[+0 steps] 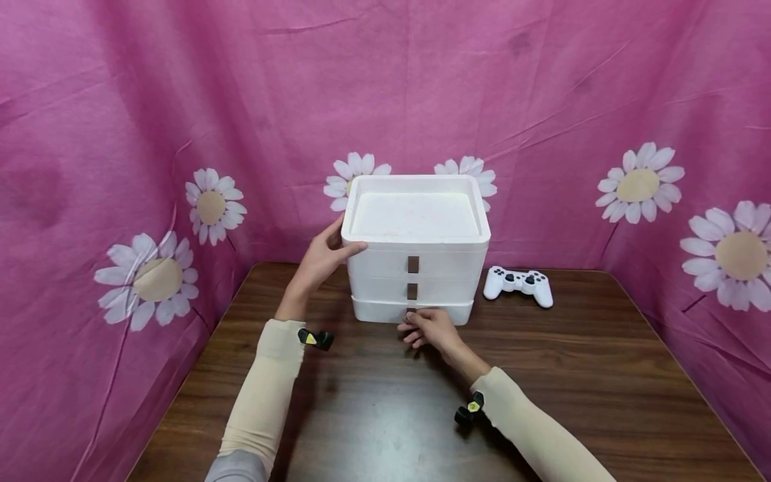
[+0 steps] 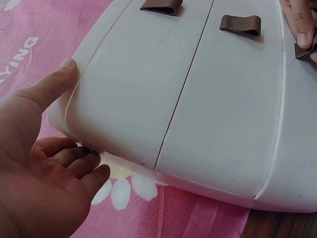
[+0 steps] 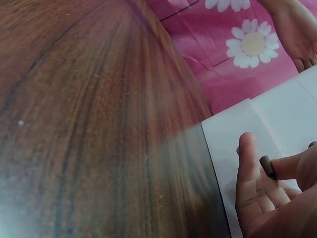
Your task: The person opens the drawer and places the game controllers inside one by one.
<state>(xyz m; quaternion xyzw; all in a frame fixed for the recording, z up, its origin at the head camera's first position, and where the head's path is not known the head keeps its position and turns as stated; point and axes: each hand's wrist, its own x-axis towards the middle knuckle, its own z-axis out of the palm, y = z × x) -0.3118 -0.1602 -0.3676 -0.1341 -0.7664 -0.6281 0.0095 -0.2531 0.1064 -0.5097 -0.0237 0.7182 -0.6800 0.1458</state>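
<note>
A white storage box with stacked drawers point(image 1: 418, 264) stands on the table, a brown pull tab on each drawer front. My left hand point(image 1: 322, 260) holds its upper left corner; in the left wrist view the thumb point(image 2: 62, 79) lies on the front edge and the bent fingers are against the side. Low at the front, my right hand point(image 1: 435, 329) pinches the bottom drawer's pull tab point(image 3: 268, 167) between thumb and index finger, the other fingers spread below. The bottom drawer front point(image 1: 376, 311) juts slightly past those above. The two upper pull tabs point(image 1: 413, 264) hang free.
A white game controller point(image 1: 519, 284) lies on the dark wooden table point(image 1: 578, 375), right of the box. A pink cloth point(image 1: 421, 87) with daisies hangs behind and at both sides. The box's top is a shallow tray point(image 1: 415, 239) with a raised rim.
</note>
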